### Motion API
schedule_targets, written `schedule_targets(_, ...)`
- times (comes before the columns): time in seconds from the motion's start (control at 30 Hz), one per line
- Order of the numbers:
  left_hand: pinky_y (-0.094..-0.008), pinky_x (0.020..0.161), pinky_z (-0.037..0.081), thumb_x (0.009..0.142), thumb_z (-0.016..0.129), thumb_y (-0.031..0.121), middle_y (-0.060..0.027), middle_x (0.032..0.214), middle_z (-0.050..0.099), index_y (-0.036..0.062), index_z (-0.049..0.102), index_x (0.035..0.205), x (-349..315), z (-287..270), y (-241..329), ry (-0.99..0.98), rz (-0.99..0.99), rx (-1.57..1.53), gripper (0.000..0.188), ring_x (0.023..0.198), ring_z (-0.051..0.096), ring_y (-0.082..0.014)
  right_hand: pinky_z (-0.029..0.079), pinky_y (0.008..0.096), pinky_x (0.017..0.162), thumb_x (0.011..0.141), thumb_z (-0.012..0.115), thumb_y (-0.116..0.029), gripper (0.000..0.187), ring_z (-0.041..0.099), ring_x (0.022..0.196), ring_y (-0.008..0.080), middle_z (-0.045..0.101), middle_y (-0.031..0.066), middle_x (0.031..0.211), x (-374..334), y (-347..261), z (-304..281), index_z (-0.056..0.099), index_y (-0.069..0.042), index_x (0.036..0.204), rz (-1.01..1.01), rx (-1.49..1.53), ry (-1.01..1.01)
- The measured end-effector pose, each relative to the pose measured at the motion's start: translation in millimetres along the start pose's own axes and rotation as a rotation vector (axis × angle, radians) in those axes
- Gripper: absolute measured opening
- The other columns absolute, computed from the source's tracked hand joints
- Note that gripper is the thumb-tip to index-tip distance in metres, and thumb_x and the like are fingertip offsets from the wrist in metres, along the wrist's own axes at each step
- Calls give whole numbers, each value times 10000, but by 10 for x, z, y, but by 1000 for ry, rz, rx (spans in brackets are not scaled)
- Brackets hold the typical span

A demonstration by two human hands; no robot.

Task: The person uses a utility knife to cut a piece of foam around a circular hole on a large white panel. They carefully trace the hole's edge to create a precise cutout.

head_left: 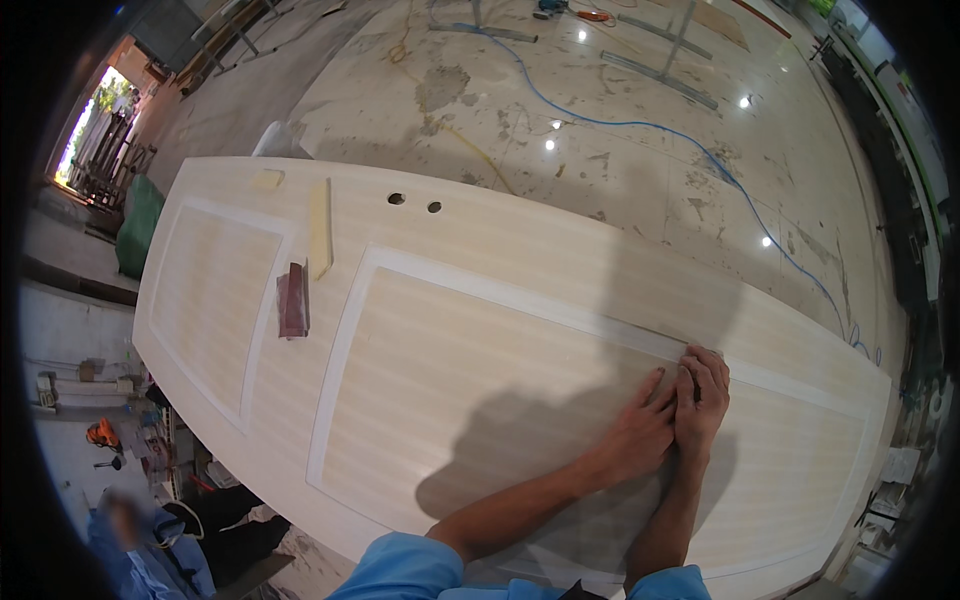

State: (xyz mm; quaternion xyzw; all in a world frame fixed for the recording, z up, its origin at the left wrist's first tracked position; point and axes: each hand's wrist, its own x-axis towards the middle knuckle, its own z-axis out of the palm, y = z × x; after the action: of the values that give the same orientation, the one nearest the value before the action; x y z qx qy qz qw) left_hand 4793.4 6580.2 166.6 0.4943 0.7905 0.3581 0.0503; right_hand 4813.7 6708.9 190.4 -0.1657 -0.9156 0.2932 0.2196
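A pale wooden door (560,215) lies flat in front of me, with raised white frames around its recessed panels. My right hand (703,400) is on the upper white strip (520,292) of the large panel, its fingers curled together; whatever they hold, if anything, is hidden. Close beside it, my left hand (645,428) rests on the panel with its fingers partly spread, the tips near the right hand. Folded dark red sandpaper (292,300) lies at the door's left part. Above it are a long yellowish strip (319,228) and a small yellowish block (267,179).
Two round holes (415,203) pierce the door near its far edge. A blue hose (640,123) snakes over the stained floor beyond, past metal stands (660,78). At lower left, a person in blue (150,550) sits near shelves of tools. A green cover (137,228) stands at the left.
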Motion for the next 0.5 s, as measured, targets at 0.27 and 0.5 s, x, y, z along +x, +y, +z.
schedule_targets(0.27, -582, 1274, 107, 819, 682, 265, -176, 1289, 642, -1, 673, 1248, 0, 23, -35, -86, 3, 35, 505, 1430, 417, -344, 419, 466, 1112, 907, 668, -74, 146, 581, 1241, 354, 714, 126, 1206, 3, 9, 23, 726, 7, 1014, -16, -15, 6)
schedule_targets(0.5, -593, 1272, 93, 814, 677, 279, -184, 1344, 611, -11, 628, 1314, -4, 64, -54, -88, 12, 48, 580, 1452, 395, -353, 426, 446, 1094, 911, 649, -60, 145, 608, 1192, 343, 716, 143, 1181, 0, 4, 30, 725, 22, 1004, -8, -2, 17)
